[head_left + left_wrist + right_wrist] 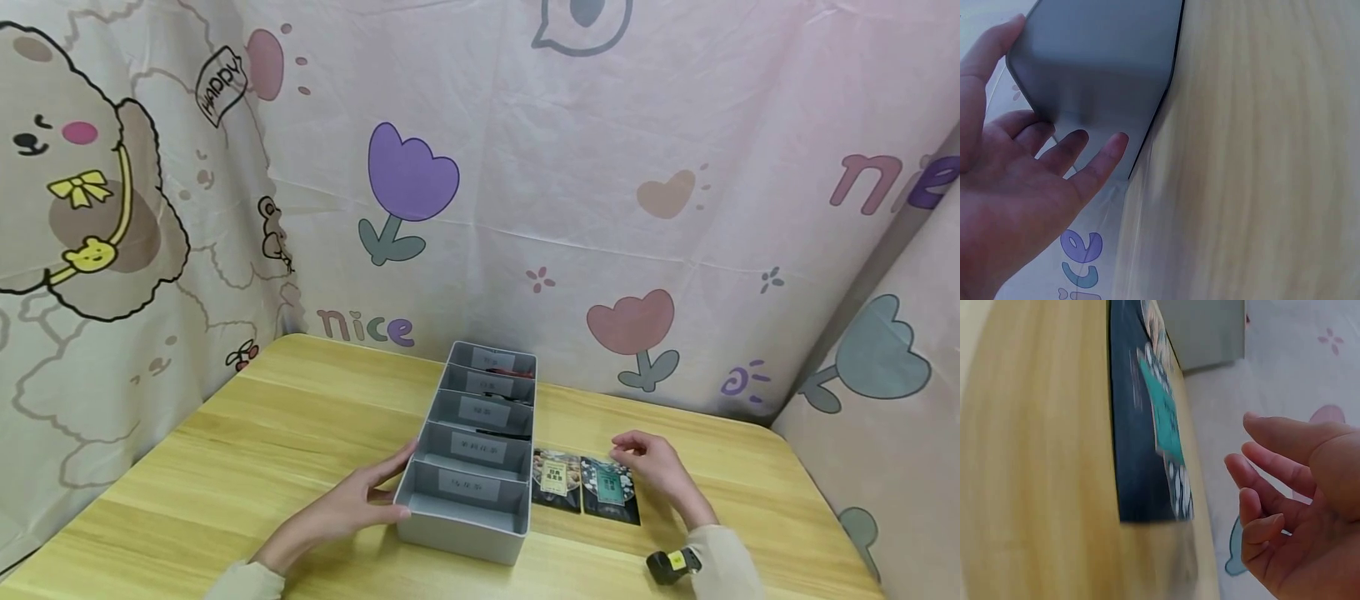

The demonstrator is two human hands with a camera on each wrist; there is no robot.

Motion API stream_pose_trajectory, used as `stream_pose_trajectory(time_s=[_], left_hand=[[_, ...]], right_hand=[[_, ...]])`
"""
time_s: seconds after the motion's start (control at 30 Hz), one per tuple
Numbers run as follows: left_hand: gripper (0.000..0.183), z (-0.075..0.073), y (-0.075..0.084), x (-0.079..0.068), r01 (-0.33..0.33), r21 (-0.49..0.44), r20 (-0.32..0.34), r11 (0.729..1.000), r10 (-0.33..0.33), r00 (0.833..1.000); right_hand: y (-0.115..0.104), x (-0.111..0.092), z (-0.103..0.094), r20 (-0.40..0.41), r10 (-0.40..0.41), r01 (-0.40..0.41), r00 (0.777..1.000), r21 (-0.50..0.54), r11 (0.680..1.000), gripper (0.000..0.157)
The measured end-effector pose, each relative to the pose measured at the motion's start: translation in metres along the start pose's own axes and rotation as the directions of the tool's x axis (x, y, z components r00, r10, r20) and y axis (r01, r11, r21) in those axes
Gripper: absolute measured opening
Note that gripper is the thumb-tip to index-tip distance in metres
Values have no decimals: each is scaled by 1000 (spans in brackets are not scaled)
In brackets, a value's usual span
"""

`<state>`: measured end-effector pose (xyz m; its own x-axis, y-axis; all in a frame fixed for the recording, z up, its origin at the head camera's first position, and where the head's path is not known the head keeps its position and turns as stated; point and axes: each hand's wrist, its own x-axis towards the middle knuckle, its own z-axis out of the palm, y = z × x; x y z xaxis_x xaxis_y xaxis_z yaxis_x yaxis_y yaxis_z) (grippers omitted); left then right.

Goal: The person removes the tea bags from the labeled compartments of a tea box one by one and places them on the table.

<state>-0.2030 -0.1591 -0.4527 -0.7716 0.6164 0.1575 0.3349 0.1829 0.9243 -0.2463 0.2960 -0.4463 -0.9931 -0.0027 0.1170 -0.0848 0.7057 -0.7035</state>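
A grey divided storage box (465, 546) stands lengthwise on the table, a paper label in each compartment. My left hand (348, 504) touches its near left side, thumb at the front corner. In the left wrist view, the left hand's fingers (1110, 156) spread along the box wall (1104, 50). To the right of the box lie two flat dark packets, one with a yellowish label (555, 479) and one with a teal label (610, 492). Just above the teal-labelled packet's far right corner is my right hand (656, 467). Its fingers are loosely bent and hold nothing in the right wrist view.
Thin red and dark items (510, 372) poke up in the far compartments; the two nearest show bare floors. The wooden table (300, 417) meets a printed curtain (487, 208) at the back and sides. A small black device (671, 567) sits by the right sleeve.
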Motion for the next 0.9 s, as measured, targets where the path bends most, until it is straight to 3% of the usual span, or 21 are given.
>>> stream_pose_trajectory(time_s=[0.57, 0.9], left_hand=[[81, 0, 0, 1, 4, 13, -7, 1000, -4, 1000], [80, -2, -2, 2, -7, 13, 2, 1000, 6, 1000]], right_hand=[[-42, -6, 34, -45, -139, 141, 989, 53, 989, 19], [-61, -6, 55, -126, -272, 290, 954, 162, 943, 20]])
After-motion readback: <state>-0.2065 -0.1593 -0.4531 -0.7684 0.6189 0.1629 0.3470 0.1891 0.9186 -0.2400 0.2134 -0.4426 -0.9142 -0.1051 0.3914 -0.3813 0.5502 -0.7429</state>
